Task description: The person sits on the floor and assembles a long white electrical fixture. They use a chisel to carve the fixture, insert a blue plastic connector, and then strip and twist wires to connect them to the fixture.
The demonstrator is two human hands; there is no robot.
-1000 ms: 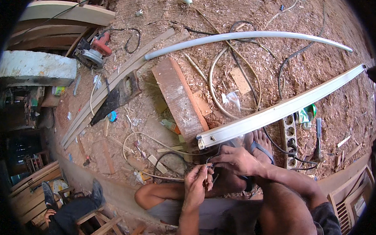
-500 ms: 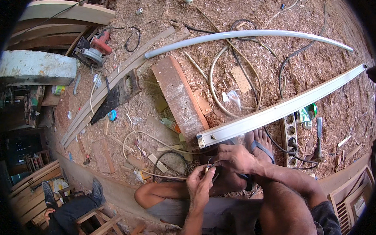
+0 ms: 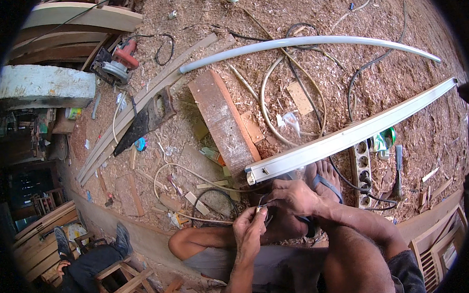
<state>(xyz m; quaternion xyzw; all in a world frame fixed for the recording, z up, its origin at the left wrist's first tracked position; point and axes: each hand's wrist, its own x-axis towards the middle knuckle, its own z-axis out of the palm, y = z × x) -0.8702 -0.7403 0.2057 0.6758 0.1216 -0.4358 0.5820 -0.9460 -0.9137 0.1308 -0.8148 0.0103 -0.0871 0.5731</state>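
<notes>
My left hand point(image 3: 248, 224) is closed in a pinch round the end of a pale electric cable point(image 3: 166, 207), which loops in from the left. Close beside it, my right hand point(image 3: 294, 197) is closed, its fingertips at thin wire ends point(image 3: 261, 202) between the two hands; whether it also grips a small tool is hidden. Just beyond my hands lies a long white fluorescent light fixture point(image 3: 344, 136), its near end resting by a thick wooden block point(image 3: 225, 120). A white fluorescent tube point(image 3: 303, 42) lies farther off, on the shavings.
A handsaw point(image 3: 147, 119) and a red circular saw point(image 3: 121, 62) lie at the left by long wood strips. To the right are a power strip point(image 3: 362, 175), a chisel point(image 3: 399, 170) and a green can point(image 3: 385, 140). Another person's legs point(image 3: 93, 262) show at lower left.
Both hands stay nearly in place, with only a slight shift of the left fingers at the wire ends. The fixture and tube have not moved.
</notes>
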